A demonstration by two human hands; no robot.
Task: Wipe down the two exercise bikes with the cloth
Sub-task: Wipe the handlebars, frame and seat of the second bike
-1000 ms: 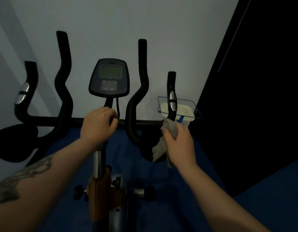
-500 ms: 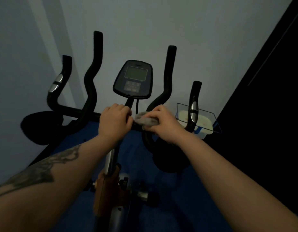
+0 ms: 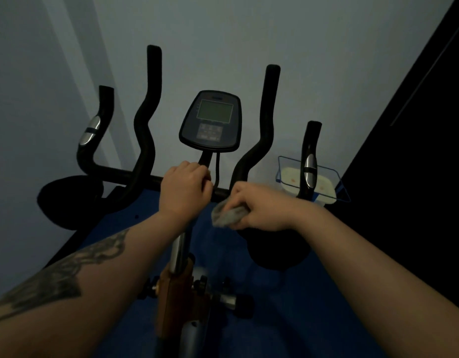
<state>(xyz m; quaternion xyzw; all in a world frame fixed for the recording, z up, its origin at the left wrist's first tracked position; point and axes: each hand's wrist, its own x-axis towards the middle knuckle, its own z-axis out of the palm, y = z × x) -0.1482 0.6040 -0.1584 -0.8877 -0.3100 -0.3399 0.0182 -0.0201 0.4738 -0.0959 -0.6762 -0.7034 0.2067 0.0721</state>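
One exercise bike stands before me with black curved handlebars (image 3: 146, 120) and a dark console (image 3: 211, 121) on a centre stem. My left hand (image 3: 184, 189) grips the crossbar at the base of that stem. My right hand (image 3: 259, 205) holds a bunched grey cloth (image 3: 227, 215) just below the crossbar, right of the stem, beside my left hand. Whether the cloth touches the bar I cannot tell. A second bike is not in view.
A pale wall rises close behind the handlebars. A wire-framed container (image 3: 324, 182) with a pale tub stands at the right rear. Blue floor (image 3: 287, 293) lies below. The bike's post (image 3: 179, 251) and knobs (image 3: 238, 303) stand beneath my arms. A dark surface (image 3: 416, 177) fills the right.
My right hand carried the cloth from the outer right grip in to the crossbar beside the stem, then dropped a little lower. My left hand kept its grip.
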